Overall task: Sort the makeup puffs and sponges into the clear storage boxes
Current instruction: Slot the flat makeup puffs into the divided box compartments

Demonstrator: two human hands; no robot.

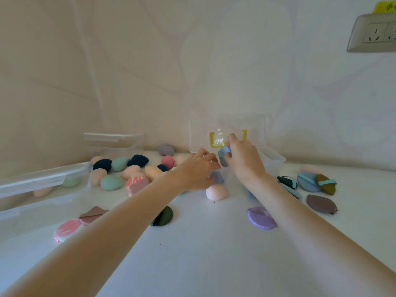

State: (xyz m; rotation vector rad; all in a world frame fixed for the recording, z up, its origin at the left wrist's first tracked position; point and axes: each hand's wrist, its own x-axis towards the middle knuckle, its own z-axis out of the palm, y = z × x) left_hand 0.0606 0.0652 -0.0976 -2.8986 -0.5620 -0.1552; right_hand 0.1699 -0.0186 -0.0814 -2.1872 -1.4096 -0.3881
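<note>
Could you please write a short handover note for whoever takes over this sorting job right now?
Right hand pinches a blue puff over the open box at the wall. Left hand holds a lilac puff just in front of it.
Done: two sponges show in the left box.
Left: egg sponges piled centre-left, flat puffs scattered right and near. The back box looks empty.

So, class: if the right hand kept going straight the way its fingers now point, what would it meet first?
Probably the upright open lid of the clear box: the right hand, pinching a blue puff, points away towards the wall with the lid just beyond its fingertips. Depth is uncertain.
</note>
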